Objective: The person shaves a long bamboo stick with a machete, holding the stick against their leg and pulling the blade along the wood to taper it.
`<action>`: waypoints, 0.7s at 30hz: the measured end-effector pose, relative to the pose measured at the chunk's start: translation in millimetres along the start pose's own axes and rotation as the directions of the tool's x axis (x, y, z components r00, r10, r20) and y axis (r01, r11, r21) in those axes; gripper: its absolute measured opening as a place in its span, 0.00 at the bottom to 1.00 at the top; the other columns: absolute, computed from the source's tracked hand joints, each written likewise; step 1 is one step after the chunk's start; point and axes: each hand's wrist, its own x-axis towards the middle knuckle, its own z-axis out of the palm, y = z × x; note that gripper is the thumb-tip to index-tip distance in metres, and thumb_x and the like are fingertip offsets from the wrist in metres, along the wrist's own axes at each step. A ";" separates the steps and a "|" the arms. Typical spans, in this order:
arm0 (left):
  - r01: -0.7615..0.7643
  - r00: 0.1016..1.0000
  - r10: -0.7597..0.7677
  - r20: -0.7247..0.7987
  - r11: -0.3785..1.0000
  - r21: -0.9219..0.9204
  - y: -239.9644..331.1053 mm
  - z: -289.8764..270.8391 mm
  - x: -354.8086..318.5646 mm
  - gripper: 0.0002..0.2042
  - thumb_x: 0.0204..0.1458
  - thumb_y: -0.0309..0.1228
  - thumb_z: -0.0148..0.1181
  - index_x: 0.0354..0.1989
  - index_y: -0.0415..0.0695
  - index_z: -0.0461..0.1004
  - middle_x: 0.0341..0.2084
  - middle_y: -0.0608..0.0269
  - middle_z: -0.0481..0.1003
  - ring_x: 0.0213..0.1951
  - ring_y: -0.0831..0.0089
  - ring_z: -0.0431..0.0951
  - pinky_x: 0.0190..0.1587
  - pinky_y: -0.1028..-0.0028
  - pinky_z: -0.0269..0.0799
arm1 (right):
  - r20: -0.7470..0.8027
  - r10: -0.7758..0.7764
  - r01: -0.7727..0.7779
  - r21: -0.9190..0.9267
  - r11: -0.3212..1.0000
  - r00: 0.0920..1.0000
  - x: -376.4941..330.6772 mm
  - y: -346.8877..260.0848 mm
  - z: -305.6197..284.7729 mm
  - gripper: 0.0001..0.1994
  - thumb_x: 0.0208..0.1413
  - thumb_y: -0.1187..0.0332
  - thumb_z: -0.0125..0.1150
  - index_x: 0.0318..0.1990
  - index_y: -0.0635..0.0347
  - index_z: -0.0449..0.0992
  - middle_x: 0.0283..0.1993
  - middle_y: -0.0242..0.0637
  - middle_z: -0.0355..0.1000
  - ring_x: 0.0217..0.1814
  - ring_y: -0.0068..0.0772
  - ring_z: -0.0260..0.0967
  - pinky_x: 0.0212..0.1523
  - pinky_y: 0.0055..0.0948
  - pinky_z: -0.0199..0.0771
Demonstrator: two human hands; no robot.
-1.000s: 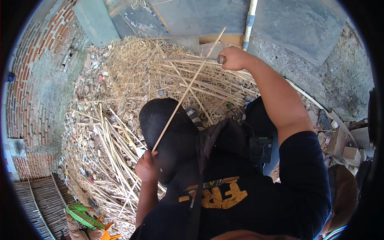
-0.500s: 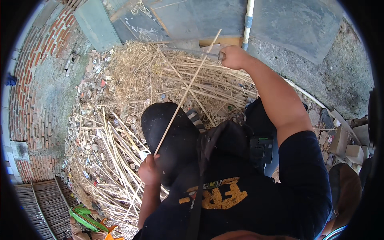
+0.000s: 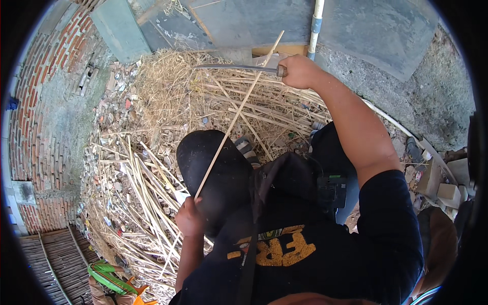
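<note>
My left hand (image 3: 189, 217) is closed around the near end of a long, thin bamboo strip (image 3: 235, 119). The strip slants up across my dark-covered left knee (image 3: 190, 157), away and to the right. My right hand (image 3: 301, 72), arm stretched forward, grips the handle of a machete (image 3: 229, 66). Its long blade points left and crosses the strip near the far end. Whether the edge cuts into the strip there, I cannot tell.
Pale split bamboo strips (image 3: 147, 198) lie in a heap to the left, over rubble. Fine shavings (image 3: 168, 86) pile up ahead, below grey sheets (image 3: 254, 25) and a white pipe (image 3: 315, 30). A brick wall (image 3: 46, 117) borders the left. Another person's green sleeve (image 3: 109, 277) shows at lower left.
The machete blade, blurred before, now shows sharply and slightly lower at its tip. The strip's far end has shifted a little up and right. My left hand stays in place.
</note>
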 end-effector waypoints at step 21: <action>-0.033 0.998 0.034 -0.048 0.999 0.026 -3.9 9.5 0.6 0.12 0.55 0.36 0.61 0.25 0.45 0.67 0.15 0.54 0.72 0.18 0.50 0.74 0.19 0.55 0.67 | 0.042 0.014 -0.016 0.047 0.999 0.999 -7.3 5.6 -17.7 0.11 0.46 0.67 0.60 0.37 0.60 0.78 0.33 0.50 0.77 0.36 0.52 0.75 0.40 0.45 0.74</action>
